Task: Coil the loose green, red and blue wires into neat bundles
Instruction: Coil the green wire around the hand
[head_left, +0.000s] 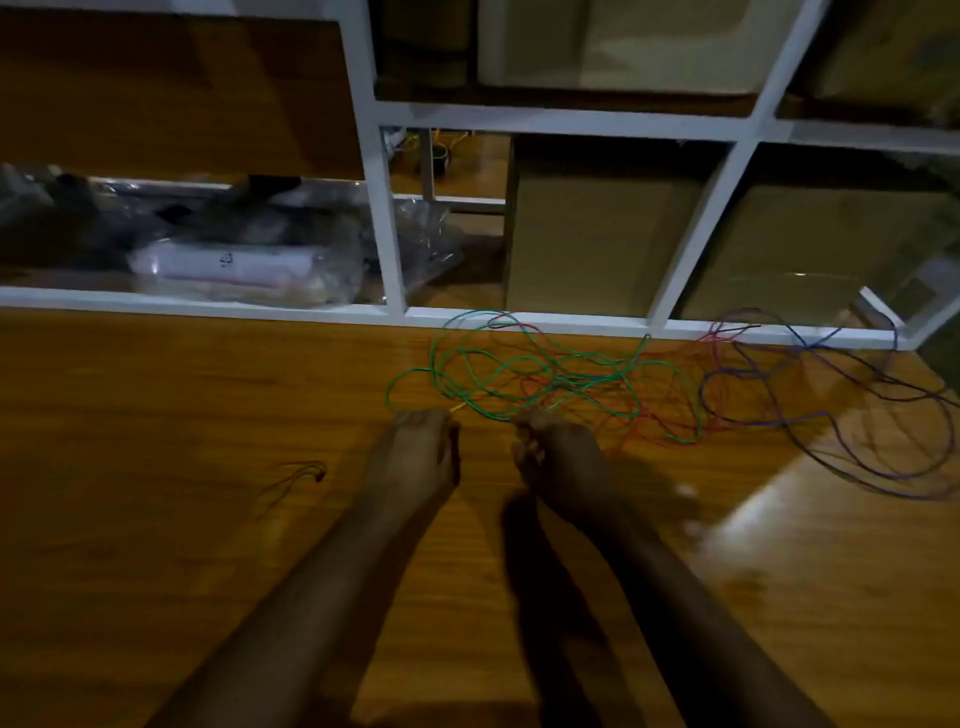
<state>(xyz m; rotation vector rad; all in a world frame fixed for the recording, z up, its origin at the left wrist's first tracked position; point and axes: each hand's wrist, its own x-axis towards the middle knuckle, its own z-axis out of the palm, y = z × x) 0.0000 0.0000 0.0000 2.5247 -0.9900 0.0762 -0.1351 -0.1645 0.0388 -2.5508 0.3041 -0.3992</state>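
A loose green wire (470, 364) sprawls in tangled loops on the wooden table (156, 415), just beyond my hands. A red wire (660, 410) is tangled through and to the right of it, and a blue wire (831, 431) loops out at the far right. My left hand (415, 452) is at the near edge of the green tangle and pinches a green wire end by its yellowish tip. My right hand (558, 457) has its fingers curled on green and red strands at the tangle's near edge.
A white shelf frame (384, 218) stands along the table's far edge, holding plastic-wrapped packages (234, 265) at left and cardboard boxes (587, 228) at right. A small thin dark cord (298, 478) lies on the table left of my hands.
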